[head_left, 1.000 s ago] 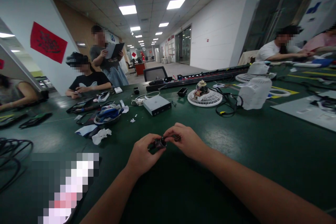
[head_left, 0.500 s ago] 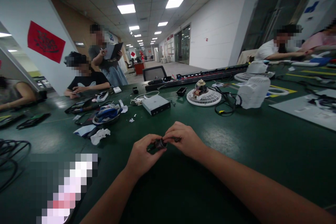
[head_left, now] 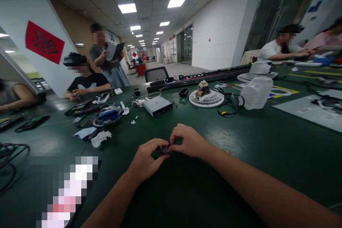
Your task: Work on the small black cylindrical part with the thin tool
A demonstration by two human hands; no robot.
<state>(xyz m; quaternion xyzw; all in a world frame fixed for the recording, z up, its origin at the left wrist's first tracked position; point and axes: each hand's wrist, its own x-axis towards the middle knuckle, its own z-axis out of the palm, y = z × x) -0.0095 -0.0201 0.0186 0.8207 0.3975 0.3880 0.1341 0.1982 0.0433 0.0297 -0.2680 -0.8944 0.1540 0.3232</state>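
My left hand [head_left: 146, 158] is closed round a small dark cylindrical part [head_left: 165, 150], with thumb below and fingers above. The part lies roughly sideways, just over the green table, and a paler ring shows at its right end. My right hand [head_left: 189, 140] is bent in a pinch, its fingertips touching or almost touching that ring. A small dark bit shows between the curled right fingers, too small to name. Beyond my hands, a silver optical drive [head_left: 158, 106] rests on the table.
A white fan grille [head_left: 206, 99] with a motor on it stands at back right, beside a white housing [head_left: 256, 92] and black cables. Crumpled tissue [head_left: 101, 139] and a blue bundle [head_left: 108, 115] lie left. A blurred-out phone-like slab [head_left: 72, 192] is near left. Other people sit around the table.
My right fingers have curled in more tightly at the end of the cylindrical part. The dark piece at my right fingers shows less than before. The view has shifted slightly.
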